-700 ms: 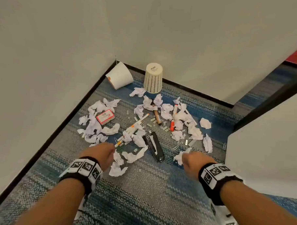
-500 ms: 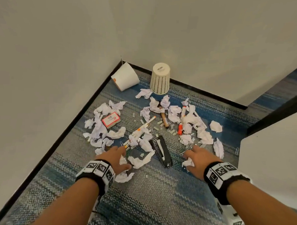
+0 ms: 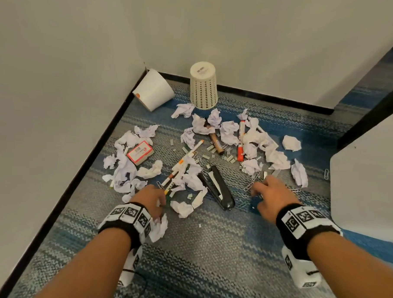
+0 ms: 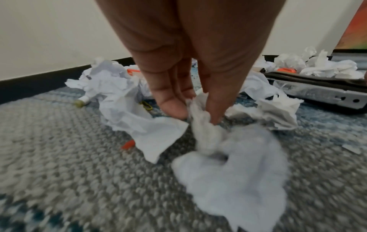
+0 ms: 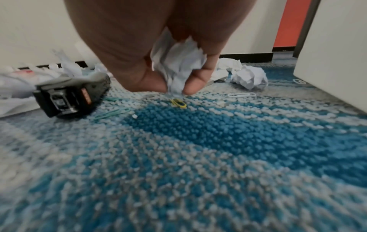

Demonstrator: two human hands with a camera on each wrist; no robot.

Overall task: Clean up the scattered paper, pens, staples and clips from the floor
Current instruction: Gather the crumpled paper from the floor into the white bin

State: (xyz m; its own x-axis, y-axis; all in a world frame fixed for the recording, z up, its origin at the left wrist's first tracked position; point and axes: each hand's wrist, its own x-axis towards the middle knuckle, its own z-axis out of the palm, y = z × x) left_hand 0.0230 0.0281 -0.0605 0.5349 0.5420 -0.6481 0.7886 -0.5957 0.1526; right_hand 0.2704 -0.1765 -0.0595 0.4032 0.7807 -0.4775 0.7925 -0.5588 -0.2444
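**On the carpet, cleanup barely begun**

Down on the carpet (image 3: 209,250), nearly everything was still scattered: crumpled paper (image 3: 254,138), pens (image 3: 186,157), staples (image 3: 206,157) and paper clips (image 3: 248,187) around a black stapler (image 3: 218,188). The left hand (image 3: 151,199) pinched one paper wad (image 4: 208,130) between thumb and fingers; the right hand (image 3: 273,196) gripped another wad (image 5: 178,62) just above a yellow clip (image 5: 178,102). The mesh bin (image 3: 203,86) stood upside down by the wall, a white cup (image 3: 153,89) on its side beside it. By my reckoning, almost all remained.

Office corner: carpet tiles (image 3: 209,250), stapler (image 3: 218,190), mesh wastebasket (image 3: 203,88).
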